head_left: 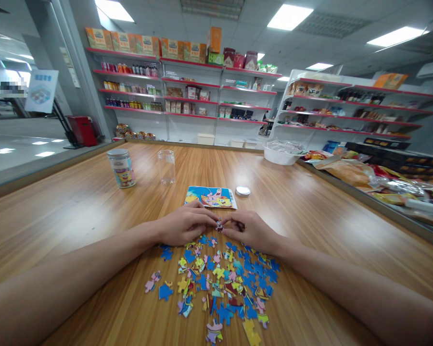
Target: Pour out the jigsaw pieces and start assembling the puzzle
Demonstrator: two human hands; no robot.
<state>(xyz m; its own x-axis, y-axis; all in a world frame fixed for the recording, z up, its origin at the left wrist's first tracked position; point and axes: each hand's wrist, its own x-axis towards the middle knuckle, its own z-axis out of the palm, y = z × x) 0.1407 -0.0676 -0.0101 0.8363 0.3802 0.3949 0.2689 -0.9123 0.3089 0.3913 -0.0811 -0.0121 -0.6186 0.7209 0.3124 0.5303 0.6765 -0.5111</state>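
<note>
Between my fingertips, just in front of the picture card, is a small puzzle piece, or perhaps two joined; I cannot tell which. My left hand reaches it from the left with fingers bent and closed at its edge. From the other side my right hand pinches it between thumb and fingers. Loose puzzle pieces in blue, yellow, pink and brown lie scattered on the table below both hands. The picture card, showing cartoon figures on blue, lies flat just beyond my fingers.
A cartoon-printed can and a clear plastic jar stand at the back left of the wooden table. Right of the card lies a silver lid. A white basket and packaged snacks sit at the far right, before stocked shelves.
</note>
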